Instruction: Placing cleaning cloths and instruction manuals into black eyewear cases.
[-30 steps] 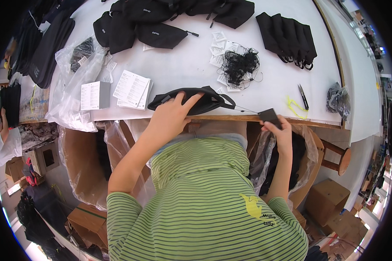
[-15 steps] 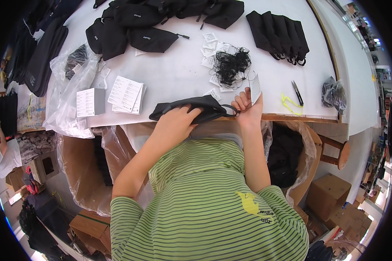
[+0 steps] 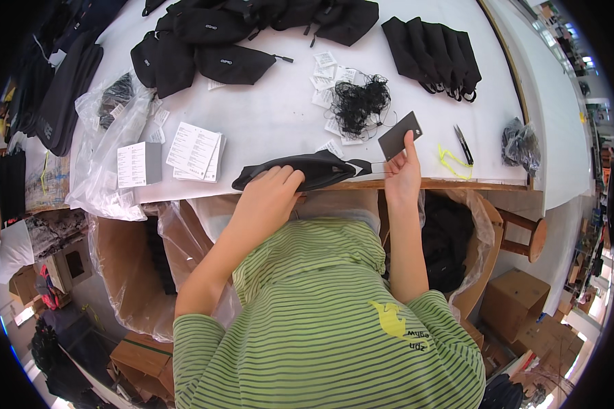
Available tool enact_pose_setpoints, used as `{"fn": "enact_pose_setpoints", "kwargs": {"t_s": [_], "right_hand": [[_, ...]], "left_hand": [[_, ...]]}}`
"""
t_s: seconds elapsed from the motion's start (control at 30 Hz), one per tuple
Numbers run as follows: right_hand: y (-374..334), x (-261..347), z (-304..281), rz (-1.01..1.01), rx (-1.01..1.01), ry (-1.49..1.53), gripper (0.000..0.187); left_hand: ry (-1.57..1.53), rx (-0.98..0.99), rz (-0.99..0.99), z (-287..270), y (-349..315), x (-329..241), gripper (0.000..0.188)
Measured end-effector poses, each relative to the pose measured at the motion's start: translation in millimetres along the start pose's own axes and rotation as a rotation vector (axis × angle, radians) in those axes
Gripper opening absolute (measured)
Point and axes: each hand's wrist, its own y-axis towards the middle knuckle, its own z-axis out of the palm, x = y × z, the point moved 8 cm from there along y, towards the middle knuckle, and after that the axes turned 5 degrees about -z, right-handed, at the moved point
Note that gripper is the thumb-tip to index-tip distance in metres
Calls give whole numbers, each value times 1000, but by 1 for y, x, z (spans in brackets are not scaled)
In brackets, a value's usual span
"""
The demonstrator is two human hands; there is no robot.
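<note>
A black fabric pouch (image 3: 324, 172) lies at the near edge of the white table, its long side facing me. Closed over its left part, my left hand (image 3: 267, 198) grips the near edge with bent fingers. A strap loop (image 3: 361, 166) sticks out from the pouch's right end. Beyond the loop, my right hand (image 3: 404, 174) pinches a dark hang tag (image 3: 397, 138) between thumb and fingers. Thin string runs between the tag and the loop. Farther in lies a tangled heap of black strings (image 3: 361, 103), with small white labels (image 3: 324, 65) around it.
Stacked white printed cards (image 3: 194, 151) stand left of the pouch, beside a clear plastic bag (image 3: 109, 157). More black pouches (image 3: 228, 65) lie at the back, others (image 3: 433, 58) at back right. Thread snips (image 3: 463, 143) and yellow cord (image 3: 454, 165) lie right. Lined cartons (image 3: 136, 266) stand below.
My right hand has turned the tag from its white printed side to its dark side and tilted it. The loop is stretched further right. My left hand keeps hold of the pouch.
</note>
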Motion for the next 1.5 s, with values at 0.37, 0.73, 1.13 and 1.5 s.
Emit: {"fn": "enact_pose_setpoints", "kwargs": {"t_s": [0.37, 0.73, 1.13, 1.5], "right_hand": [[-111, 23, 114, -1082, 818, -1033, 17], [-116, -29, 136, -1374, 1063, -1630, 18], [-106, -20, 111, -1249, 1289, -1544, 26], [-110, -17, 115, -1214, 1214, -1415, 20]], "left_hand": [[6, -327, 42, -12, -21, 6, 25], [-165, -474, 39, -15, -22, 12, 46], [-284, 43, -44, -28, 20, 7, 21], [132, -238, 28, 28, 233, 82, 39]]}}
